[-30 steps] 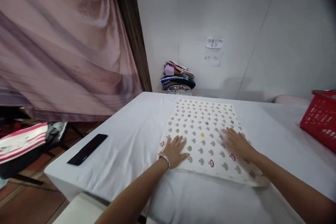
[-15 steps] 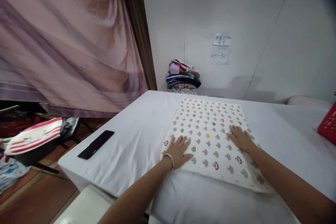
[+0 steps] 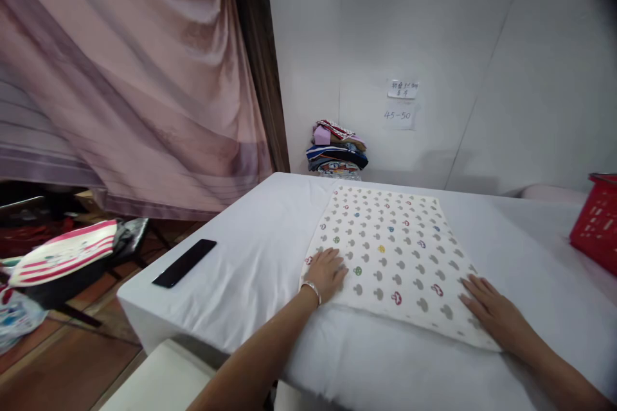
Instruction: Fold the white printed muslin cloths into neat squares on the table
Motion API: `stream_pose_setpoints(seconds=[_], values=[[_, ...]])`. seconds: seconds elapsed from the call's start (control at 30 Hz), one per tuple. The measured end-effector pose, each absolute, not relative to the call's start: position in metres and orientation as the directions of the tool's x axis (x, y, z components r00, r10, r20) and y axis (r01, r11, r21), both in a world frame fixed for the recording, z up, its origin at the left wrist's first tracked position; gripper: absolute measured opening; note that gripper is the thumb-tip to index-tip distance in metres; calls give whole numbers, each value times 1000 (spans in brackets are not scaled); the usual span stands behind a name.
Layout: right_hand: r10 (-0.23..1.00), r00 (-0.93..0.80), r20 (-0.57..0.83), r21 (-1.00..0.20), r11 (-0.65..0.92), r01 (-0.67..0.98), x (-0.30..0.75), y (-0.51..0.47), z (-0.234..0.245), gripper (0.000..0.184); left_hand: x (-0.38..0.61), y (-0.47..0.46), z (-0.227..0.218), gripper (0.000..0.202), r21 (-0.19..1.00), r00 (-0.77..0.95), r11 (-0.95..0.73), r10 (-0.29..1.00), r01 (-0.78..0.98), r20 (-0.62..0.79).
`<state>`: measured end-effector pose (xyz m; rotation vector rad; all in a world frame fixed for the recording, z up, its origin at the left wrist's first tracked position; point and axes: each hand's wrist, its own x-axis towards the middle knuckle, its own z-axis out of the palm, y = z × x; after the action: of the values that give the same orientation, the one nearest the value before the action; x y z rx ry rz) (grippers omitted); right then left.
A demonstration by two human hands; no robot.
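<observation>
A cream cloth (image 3: 385,257) printed with grey and coloured mushrooms lies spread out on the white-covered table (image 3: 241,257). My left hand (image 3: 326,274), with a silver bracelet at the wrist, rests flat on the cloth's near left part, its fingers stretched out. At the near right edge of the cloth, my right hand (image 3: 494,311) lies with fingers extended, fingertips touching the fabric. Neither hand grips anything.
A black phone-like slab (image 3: 184,263) lies at the table's left. Behind the far edge is a stack of folded fabrics (image 3: 337,151). A red basket (image 3: 598,221) stands at the right. A pink curtain (image 3: 159,77) hangs on the left, and a white seat (image 3: 157,379) is below.
My right hand has moved from the middle right of the cloth outward and nearer to its near right edge. My left hand stays at about the same place on the cloth.
</observation>
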<state>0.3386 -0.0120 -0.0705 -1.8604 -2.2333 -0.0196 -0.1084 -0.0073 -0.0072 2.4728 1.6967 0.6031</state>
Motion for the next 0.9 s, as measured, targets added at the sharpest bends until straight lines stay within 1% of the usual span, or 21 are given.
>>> stream_pose_setpoints(seconds=[0.1,0.17,0.23,0.3,0.37,0.43,0.53,0.6,0.67,0.8,0.9], values=[[957,-160,241,-168,203,965,348,-20,-74,53,-120,-13,-6,31,267,259,-355,906,896,335],[951,-159,265,-183,211,960,347,-29,-68,52,-135,-18,-5,28,245,238,-325,914,913,328],[941,-176,288,-181,234,955,341,-41,-58,49,-154,-25,-4,28,249,201,-281,931,927,304],[916,-241,321,-187,311,932,330,-54,-48,46,-172,-34,-3,29,301,115,-205,950,931,291],[869,-329,370,-211,423,881,317,-65,-41,45,-186,-45,-3,28,377,9,-122,957,918,288],[812,-423,404,-219,534,817,303,-72,-36,43,-193,-58,-2,25,447,-46,-93,956,890,291],[748,-535,393,-199,637,745,280,-77,-33,40,-189,-75,-1,21,522,7,-170,954,836,299],[738,-568,364,-200,658,726,265,-78,-32,39,-183,-83,0,21,542,54,-213,954,813,294],[745,-579,330,-208,656,726,253,-77,-32,41,-177,-87,0,23,536,67,-205,962,819,265],[750,-592,297,-203,655,728,237,-74,-33,44,-174,-88,0,24,520,42,-144,978,842,204],[739,-607,293,-184,667,722,231,-71,-33,43,-175,-87,0,27,524,69,-167,977,835,200]])
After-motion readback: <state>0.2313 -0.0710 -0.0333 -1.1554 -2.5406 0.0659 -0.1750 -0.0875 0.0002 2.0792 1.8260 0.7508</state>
